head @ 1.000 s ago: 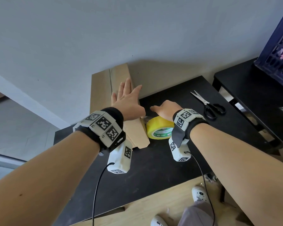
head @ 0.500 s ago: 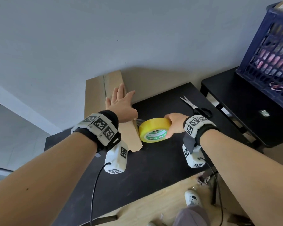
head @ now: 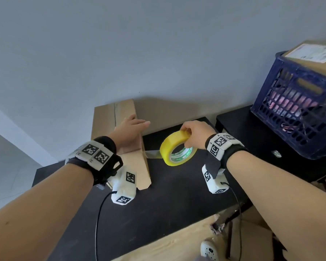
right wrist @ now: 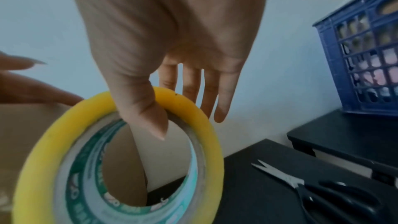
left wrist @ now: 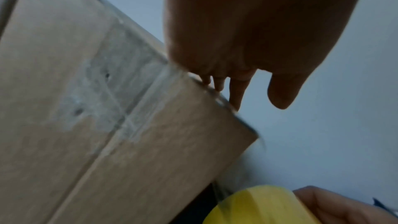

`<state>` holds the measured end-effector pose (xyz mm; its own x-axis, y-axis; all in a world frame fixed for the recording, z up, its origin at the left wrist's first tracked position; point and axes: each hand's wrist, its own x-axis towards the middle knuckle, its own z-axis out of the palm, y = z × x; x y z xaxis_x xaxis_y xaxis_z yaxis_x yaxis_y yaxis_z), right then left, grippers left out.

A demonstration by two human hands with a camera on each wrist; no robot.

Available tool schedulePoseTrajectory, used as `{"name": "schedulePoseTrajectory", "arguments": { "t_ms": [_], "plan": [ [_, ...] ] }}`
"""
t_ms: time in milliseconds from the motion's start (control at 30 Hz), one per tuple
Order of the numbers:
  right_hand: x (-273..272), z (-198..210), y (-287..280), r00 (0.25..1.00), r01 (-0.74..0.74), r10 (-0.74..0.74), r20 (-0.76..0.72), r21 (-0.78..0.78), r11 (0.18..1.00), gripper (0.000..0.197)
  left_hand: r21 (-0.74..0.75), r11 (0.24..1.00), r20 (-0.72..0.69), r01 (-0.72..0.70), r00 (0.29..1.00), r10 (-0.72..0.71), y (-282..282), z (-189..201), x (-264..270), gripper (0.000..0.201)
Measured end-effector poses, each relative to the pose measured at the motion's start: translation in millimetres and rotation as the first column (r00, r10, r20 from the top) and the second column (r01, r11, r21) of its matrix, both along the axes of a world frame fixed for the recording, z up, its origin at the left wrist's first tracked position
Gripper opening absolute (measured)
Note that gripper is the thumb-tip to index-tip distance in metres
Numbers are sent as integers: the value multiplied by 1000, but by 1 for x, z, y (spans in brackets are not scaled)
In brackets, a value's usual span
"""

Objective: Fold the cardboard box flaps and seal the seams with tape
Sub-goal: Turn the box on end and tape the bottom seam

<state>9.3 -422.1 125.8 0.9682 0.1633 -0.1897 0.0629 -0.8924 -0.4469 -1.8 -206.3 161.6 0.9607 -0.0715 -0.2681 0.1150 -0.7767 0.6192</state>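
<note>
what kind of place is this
Probably a home or small workroom used for packing: a black table against a plain wall, a cardboard box being taped, and a blue crate holding a labelled parcel.

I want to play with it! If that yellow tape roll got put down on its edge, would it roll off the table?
Probably, since the tape roll is a round ring. A strip still joins it to the cardboard box, likely tugging it back. The right hand lifts it by thumb and fingers, so it seems light.

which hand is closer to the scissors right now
The right hand. It holds the yellow tape roll, with the scissors lying on the black table just beyond it. The left hand rests on the cardboard box, farther off.
</note>
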Motion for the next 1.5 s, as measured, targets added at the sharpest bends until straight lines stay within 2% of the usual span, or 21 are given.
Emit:
{"name": "schedulePoseTrajectory", "arguments": {
  "t_ms": [100,233,400,567,633,700,833,1100,1233,1367,1500],
  "plan": [
    [2,19,2,999,-41,42,34,-37,998,49,-111,993,-43,-27,999,22,-2,15,0,45],
    [8,39,5,993,-92,98,72,-80,993,49,-90,995,-69,-41,997,35,-5,27,3,41],
    [20,56,8,983,-125,132,129,-59,990,50,73,997,-61,-22,998,27,-12,35,9,42],
    [28,64,9,962,-181,197,188,-99,979,45,257,966,-38,15,999,-5,-16,45,20,40],
    [29,65,8,953,-197,217,210,-110,974,43,364,930,-18,56,998,-53,-17,51,23,41],
    [31,67,9,941,-214,235,243,-108,971,40,403,906,-17,129,991,-133,-20,55,26,45],
    [34,74,10,908,-269,285,307,-94,959,36,308,926,-8,221,973,-230,-34,58,27,53],
    [38,75,9,904,-305,308,297,-57,951,48,166,968,72,187,977,-201,-45,37,29,25],
    [44,73,0,928,-300,264,262,109,948,57,63,989,73,132,988,-136,-36,24,34,25],
    [53,53,-28,964,-174,117,238,232,957,46,-80,995,80,66,995,-60,-24,9,37,32],
    [61,5,-60,987,92,-115,108,191,977,33,-203,979,73,24,997,-10,-22,5,37,31]
  ]
}}
